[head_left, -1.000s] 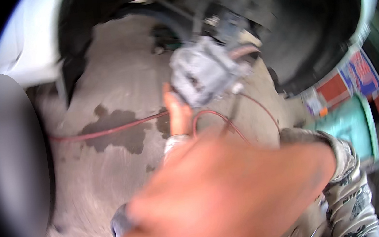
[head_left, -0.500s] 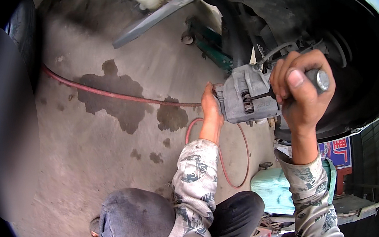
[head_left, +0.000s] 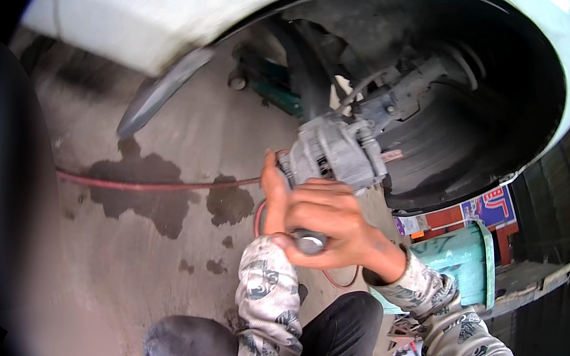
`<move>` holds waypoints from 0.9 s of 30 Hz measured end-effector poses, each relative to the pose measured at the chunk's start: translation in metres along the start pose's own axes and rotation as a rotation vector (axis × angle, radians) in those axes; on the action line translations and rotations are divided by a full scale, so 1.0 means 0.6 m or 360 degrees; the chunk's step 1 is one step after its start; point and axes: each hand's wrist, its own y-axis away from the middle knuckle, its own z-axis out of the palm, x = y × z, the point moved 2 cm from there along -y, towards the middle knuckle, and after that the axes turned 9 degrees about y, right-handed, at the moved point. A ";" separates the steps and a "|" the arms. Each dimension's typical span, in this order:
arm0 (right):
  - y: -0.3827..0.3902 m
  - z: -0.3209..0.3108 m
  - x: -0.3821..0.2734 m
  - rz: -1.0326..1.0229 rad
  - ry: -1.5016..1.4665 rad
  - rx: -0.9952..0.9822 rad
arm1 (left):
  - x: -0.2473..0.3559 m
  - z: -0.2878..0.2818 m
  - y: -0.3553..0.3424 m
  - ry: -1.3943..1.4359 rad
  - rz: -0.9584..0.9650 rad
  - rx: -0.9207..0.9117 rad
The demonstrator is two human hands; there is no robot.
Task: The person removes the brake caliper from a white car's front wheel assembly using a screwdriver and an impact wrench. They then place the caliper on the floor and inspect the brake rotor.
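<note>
A grey brake caliper [head_left: 345,148] sits at the hub inside the car's wheel arch. My right hand [head_left: 329,219] is wrapped round a screwdriver [head_left: 309,241], just on the near side of the caliper. The metal-capped end of its dark handle faces me, while my fist hides the shaft and tip. At the caliper's left side, my left hand [head_left: 272,190] grips it with the thumb up, its other fingers hidden behind. A narrow window [head_left: 325,167] in the caliper shows just beyond my right knuckles.
The black wheel arch liner [head_left: 494,145] and white body panel [head_left: 159,22] surround the work. A green floor jack [head_left: 274,87] stands behind the caliper. A red hose [head_left: 158,185] crosses the stained concrete floor. A turquoise bin [head_left: 455,257] stands at the right, near my right forearm.
My right hand has moved left and nearer with the screwdriver, from the caliper's right side to its near side. My left hand stays on the caliper. The whole view has shifted.
</note>
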 end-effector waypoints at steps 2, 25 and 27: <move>-0.007 0.002 0.007 0.0074 0.0028 -0.0034 | -0.007 -0.004 0.006 0.0030 -0.0028 -0.0034; 0.013 -0.041 -0.070 -0.0007 0.0018 0.0460 | -0.017 -0.018 -0.010 -0.0137 -0.0221 -0.0153; 0.030 -0.069 -0.091 -0.0011 -0.0075 0.0502 | -0.022 -0.005 0.004 -0.0186 -0.0260 -0.0092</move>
